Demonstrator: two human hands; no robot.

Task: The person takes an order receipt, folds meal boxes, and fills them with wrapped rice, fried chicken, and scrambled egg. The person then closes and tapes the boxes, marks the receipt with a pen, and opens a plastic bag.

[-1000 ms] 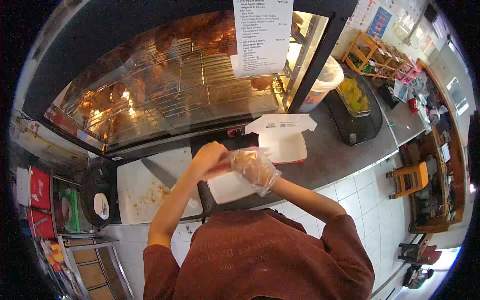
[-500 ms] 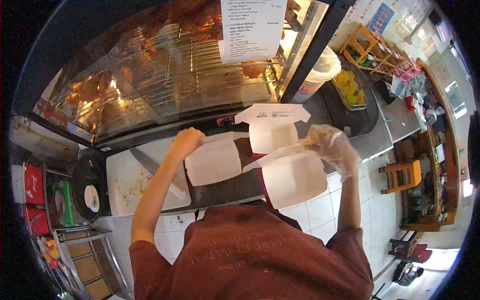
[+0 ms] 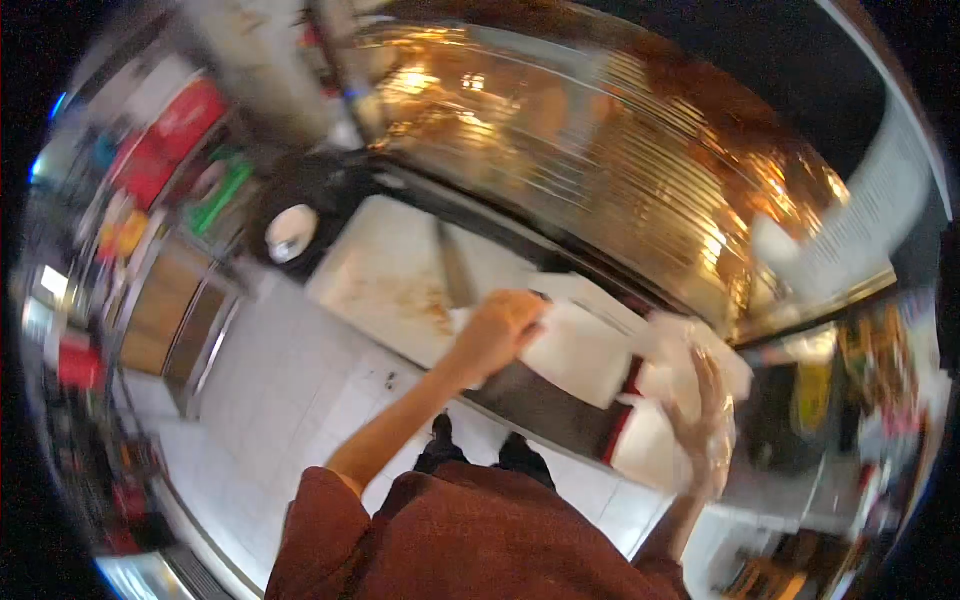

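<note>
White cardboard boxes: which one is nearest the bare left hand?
The leftmost white cardboard box, beside the white cutting board. The bare left hand is at its left edge; the upper box and lower box farther right are near the clear-gloved right hand.

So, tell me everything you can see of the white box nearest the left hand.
The box is white, looks like thin card, and stands open, with no food showing in it. A thin dark line crosses its far part. It sits on the dark counter, between the cutting board and two more white boxes. The left hand is at its left edge; blur hides whether they touch.
</note>
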